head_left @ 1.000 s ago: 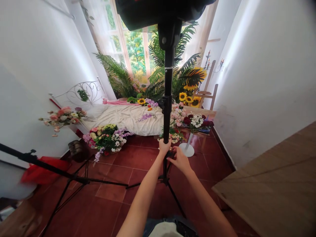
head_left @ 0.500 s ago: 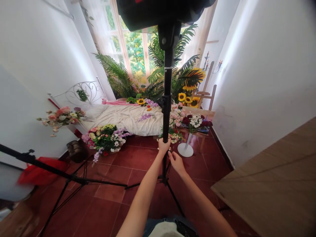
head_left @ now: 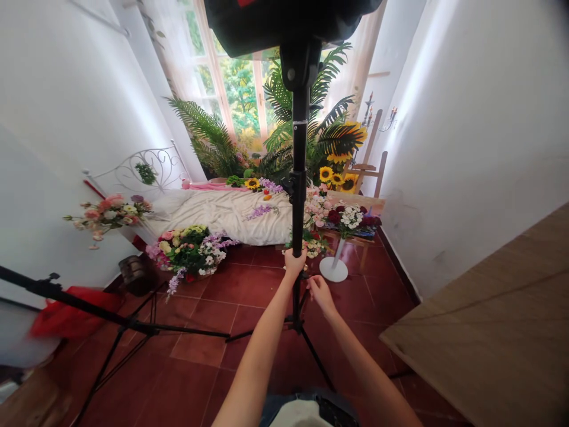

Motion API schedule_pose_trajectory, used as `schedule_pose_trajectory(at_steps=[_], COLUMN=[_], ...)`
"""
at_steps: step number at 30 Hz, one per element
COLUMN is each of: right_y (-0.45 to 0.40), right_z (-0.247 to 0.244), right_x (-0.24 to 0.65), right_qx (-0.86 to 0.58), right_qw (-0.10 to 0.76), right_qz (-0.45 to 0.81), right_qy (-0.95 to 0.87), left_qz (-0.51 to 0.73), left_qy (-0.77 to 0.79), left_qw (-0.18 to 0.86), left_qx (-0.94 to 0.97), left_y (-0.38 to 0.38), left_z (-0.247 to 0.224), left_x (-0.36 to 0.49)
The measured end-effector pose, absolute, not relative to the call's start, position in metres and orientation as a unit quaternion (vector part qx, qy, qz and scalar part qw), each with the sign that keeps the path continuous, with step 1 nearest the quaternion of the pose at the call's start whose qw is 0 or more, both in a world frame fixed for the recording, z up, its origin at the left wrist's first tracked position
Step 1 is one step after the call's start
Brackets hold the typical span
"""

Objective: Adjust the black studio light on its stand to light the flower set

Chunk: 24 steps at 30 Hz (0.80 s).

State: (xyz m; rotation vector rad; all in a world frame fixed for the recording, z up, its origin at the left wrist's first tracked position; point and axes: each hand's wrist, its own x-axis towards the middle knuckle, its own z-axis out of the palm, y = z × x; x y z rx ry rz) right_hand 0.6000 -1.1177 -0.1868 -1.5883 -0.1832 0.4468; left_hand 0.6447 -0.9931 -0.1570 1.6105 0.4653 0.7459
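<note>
A black light stand (head_left: 299, 145) rises upright before me, with a large dark lamp head (head_left: 293, 26) on top, cut off by the frame. My left hand (head_left: 294, 262) is wrapped round the lower pole, above the spread legs. Just right of the pole and slightly lower is my right hand (head_left: 320, 293), its thumb and fingers pinched together beside a small dark part of the stand; whether they grip anything is hidden. Higher on the pole sits a locking collar with a knob (head_left: 288, 187).
A second black stand (head_left: 89, 305) slants across the left, its legs on the red tile floor (head_left: 195, 379). Beyond are a bed with a cream cover (head_left: 213, 216), flower bunches (head_left: 186, 249), a white round-based stand (head_left: 333, 270) and an easel (head_left: 376, 154). A brown panel (head_left: 498, 320) juts in at right.
My right hand has shifted slightly right and down, its fingertips drawing a little away from the pole and curling closer together. My left hand keeps its hold on the pole.
</note>
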Motion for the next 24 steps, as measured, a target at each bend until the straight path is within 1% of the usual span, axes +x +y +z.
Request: schedule_pose_trajectory(at_steps=[2,3,5,7,11,14,17,19,21,22,24], right_y=[-1.126,-1.13,-1.133,-1.132,-1.127,-1.127,-1.127,-1.124,-1.119,-1.115,-1.106], right_z=[-0.182,-0.178,-0.166,-0.156,-0.144,-0.144,-0.15,-0.157,-0.163,-0.167,-0.171], right_x=[0.599,0.599,0.6,0.603,0.612,0.617,0.62,0.619,0.616,0.613,0.604], right_qx=[-0.806,-0.839,-0.882,-0.905,-0.922,-0.916,-0.909,-0.907,-0.887,-0.861,-0.763], right_qw=[0.567,0.506,0.395,0.314,0.207,0.174,0.197,0.251,0.347,0.415,0.568], right_qz=[0.068,0.023,-0.031,-0.053,-0.047,-0.05,-0.045,-0.017,0.056,0.109,0.221], right_qy=[-0.157,-0.199,-0.257,-0.283,-0.323,-0.359,-0.365,-0.339,-0.3,-0.273,-0.215], left_qz=[0.322,0.322,0.322,0.319,0.314,0.315,0.312,0.308,0.303,0.303,0.31], left_qy=[0.201,0.201,0.2,0.197,0.197,0.195,0.194,0.197,0.2,0.2,0.2], left_qw=[0.607,0.605,0.604,0.603,0.608,0.61,0.614,0.619,0.619,0.617,0.612], left_qx=[0.699,0.7,0.702,0.704,0.702,0.7,0.699,0.695,0.696,0.698,0.7], left_y=[-0.993,-0.993,-0.994,-0.994,-0.994,-0.994,-0.994,-0.994,-0.993,-0.993,-0.994], left_z=[-0.156,-0.156,-0.155,-0.154,-0.154,-0.153,-0.153,-0.153,-0.153,-0.153,-0.153], left_x=[0.644,0.644,0.644,0.644,0.643,0.643,0.643,0.643,0.643,0.643,0.643])
